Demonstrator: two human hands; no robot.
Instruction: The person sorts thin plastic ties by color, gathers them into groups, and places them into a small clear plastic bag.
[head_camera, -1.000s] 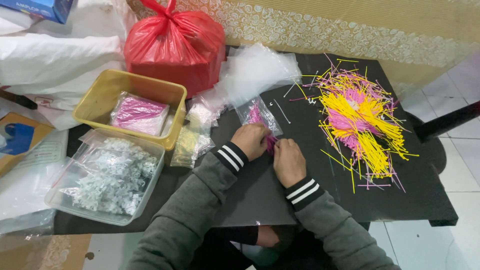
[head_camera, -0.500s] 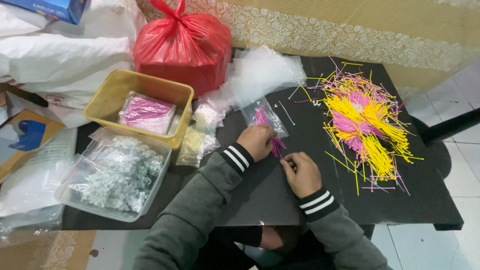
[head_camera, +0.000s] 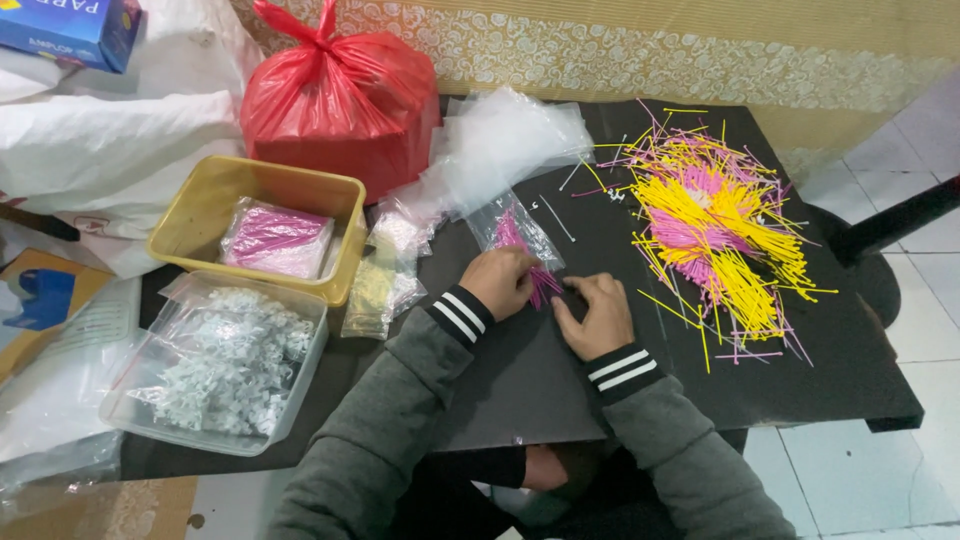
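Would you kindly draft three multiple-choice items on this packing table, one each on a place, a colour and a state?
1. Where does the pile of loose sticks lie?
A. On the black table, to the right of both hands
B. In the yellow tub
C. On the floor

2. What colours are those sticks?
A. Blue and white
B. Yellow and pink
C. Green

3. How is the red bag?
A. Lying flat
B. Torn open
C. Knotted shut on top

Answers: 1 A, they spread over the tabletop; 2 B, both colours show; 3 C, its handles are tied.
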